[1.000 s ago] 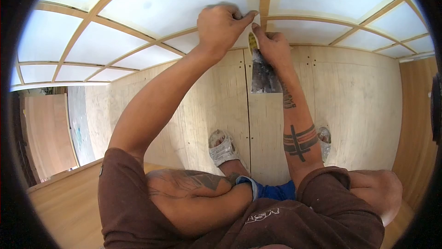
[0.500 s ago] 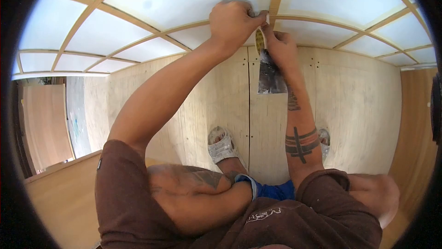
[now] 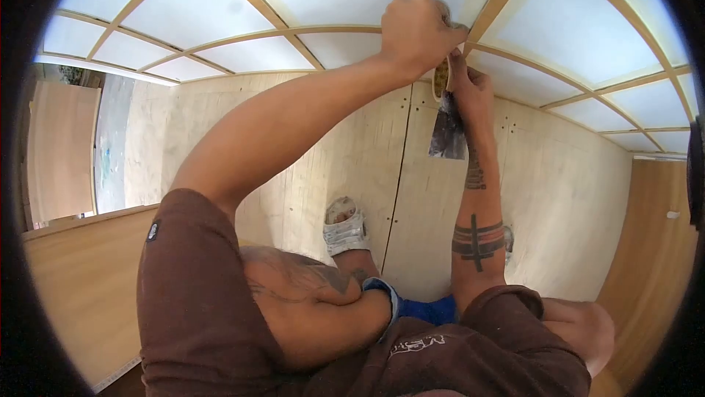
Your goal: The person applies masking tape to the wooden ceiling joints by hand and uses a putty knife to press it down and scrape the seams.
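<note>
My left hand is closed, its thumb and fingertips pinching the end of a pale strip beside a wooden bar of the lattice. My right hand is closed just right of it. In it are a putty knife, its wide smeared blade pointing down toward me, and a narrow ring that looks like a roll of masking tape, seen almost edge-on. The two thumbs nearly meet at the strip. My fingers hide the knife's handle. Behind the hands is the lattice panel with white panes.
Below the panel is a pale plywood surface with a dark seam and screw holes. A sandalled foot stands on it. Wooden boards flank me at the left and right. My knees are bent close to the panel.
My view has turned, so the panel and plywood appear tilted. Both hands, with the putty knife and tape, sit further right in view. Their grip looks the same.
</note>
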A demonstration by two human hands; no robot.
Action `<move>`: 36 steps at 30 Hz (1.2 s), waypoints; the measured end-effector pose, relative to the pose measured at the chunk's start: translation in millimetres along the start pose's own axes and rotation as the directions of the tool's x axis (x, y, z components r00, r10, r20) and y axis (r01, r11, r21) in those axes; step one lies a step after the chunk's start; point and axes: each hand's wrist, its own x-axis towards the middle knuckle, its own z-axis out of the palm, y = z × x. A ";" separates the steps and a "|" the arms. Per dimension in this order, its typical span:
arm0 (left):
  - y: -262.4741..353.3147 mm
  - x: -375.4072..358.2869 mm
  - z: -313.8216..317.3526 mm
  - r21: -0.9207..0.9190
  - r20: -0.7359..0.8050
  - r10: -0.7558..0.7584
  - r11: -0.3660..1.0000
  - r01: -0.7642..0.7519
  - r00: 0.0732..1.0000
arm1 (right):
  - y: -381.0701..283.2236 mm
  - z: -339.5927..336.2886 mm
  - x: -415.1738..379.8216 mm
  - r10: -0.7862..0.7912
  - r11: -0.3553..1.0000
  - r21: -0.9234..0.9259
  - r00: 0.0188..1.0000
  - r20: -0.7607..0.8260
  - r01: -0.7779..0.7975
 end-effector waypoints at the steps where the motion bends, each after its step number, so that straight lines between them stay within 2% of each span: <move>1: 1.4 3.7 -2.1 -0.045 -0.020 -0.002 0.999 0.001 1.000 | 1.7 0.1 0.2 0.010 1.000 0.027 1.000 0.015 -0.011; 3: 6.6 9.9 -8.0 -0.095 -0.036 -0.001 0.996 -0.002 0.999 | 1.6 -1.5 -0.7 0.023 0.998 0.052 0.999 0.024 -0.024; 6: 26.5 17.7 -33.7 -0.150 -0.101 0.003 0.989 -0.018 0.995 | -7.4 -1.6 -6.0 0.070 0.998 -0.007 0.998 0.003 -0.070; 8: 44.6 21.1 -51.8 -0.171 -0.074 -0.084 0.983 0.070 0.994 | -8.7 -2.3 -8.3 0.063 0.998 0.025 0.998 0.016 -0.064; 9: 50.2 23.5 -54.1 -0.344 -0.205 -0.012 0.937 -0.060 0.979 | -10.8 -2.0 -10.1 0.067 0.997 0.027 0.998 0.012 -0.067; 10: 55.0 25.5 -57.2 -0.348 -0.201 -0.011 0.936 -0.061 0.979 | -13.5 -1.5 -11.9 0.069 0.997 0.032 0.998 0.003 -0.069; 12: 66.8 29.6 -69.5 -0.407 -0.179 -0.176 0.909 0.090 0.968 | -15.4 -0.6 -13.6 0.073 0.997 0.039 0.997 -0.015 -0.073; 14: 67.1 21.6 -76.3 -0.477 -0.156 -0.126 0.878 0.037 0.980 | -13.1 -0.3 -12.3 0.006 0.997 0.073 1.000 0.005 -0.007; 16: 44.0 18.1 -64.3 -0.396 0.068 -0.163 0.901 0.176 0.984 | 2.7 5.5 -2.8 -0.033 0.995 0.090 0.999 -0.014 0.034; 17: 35.9 8.1 -59.3 -0.383 0.239 -0.188 0.884 0.270 0.953 | 11.5 6.9 1.4 -0.071 0.992 0.104 0.997 -0.020 0.073; 18: 17.9 -2.4 -45.3 -0.213 0.384 -0.108 0.956 0.202 0.917 | 6.3 3.5 -1.0 -0.070 0.991 0.109 0.997 -0.030 0.073; 19: 3.5 -9.4 -34.6 -0.048 0.530 -0.055 0.994 0.095 0.846 | -4.0 -0.2 -6.7 -0.057 0.994 0.089 0.998 -0.023 0.059; 21: 7.8 -27.4 -40.7 0.234 0.826 -0.216 0.972 0.031 0.521 | -10.1 -1.1 -11.1 -0.034 0.996 0.078 0.999 -0.026 0.036; 22: 3.2 -34.8 -36.8 0.236 0.831 -0.212 0.972 0.020 0.514 | -10.3 0.1 -9.8 -0.027 0.999 0.045 0.999 -0.038 0.029; 24: -1.0 -47.7 -31.1 0.096 0.887 -0.249 0.923 0.373 0.389 | -9.1 1.9 -9.0 -0.016 1.000 0.016 0.998 -0.053 0.017; 25: 1.3 -48.9 -32.8 0.009 0.885 -0.245 0.859 0.511 0.397 | -7.9 3.1 -9.4 -0.021 1.000 0.013 0.998 -0.063 0.022; 29: 6.0 -37.1 -48.5 -0.067 0.887 -0.173 0.868 0.491 0.428 | -0.7 8.5 -5.1 -0.073 0.995 0.055 0.993 -0.090 0.078; 31: 8.5 -29.2 -66.0 0.092 0.829 -0.169 0.981 0.168 0.534 | -0.5 6.8 -3.6 -0.053 0.996 0.074 0.997 -0.060 0.058; 33: 2.1 -10.1 -79.6 0.099 0.841 0.007 0.981 -0.167 0.540 | 1.2 2.5 -1.4 -0.027 0.995 0.094 0.999 -0.039 0.031; 35: 7.8 1.3 -102.5 0.016 0.749 0.079 0.991 -0.137 0.658 | 2.9 -4.6 0.0 -0.030 1.000 -0.010 1.000 0.007 0.030; 36: 14.0 5.9 -113.4 0.011 0.758 0.087 0.989 -0.146 0.647 | 2.1 -7.6 -1.1 -0.020 1.000 -0.005 1.000 -0.006 0.020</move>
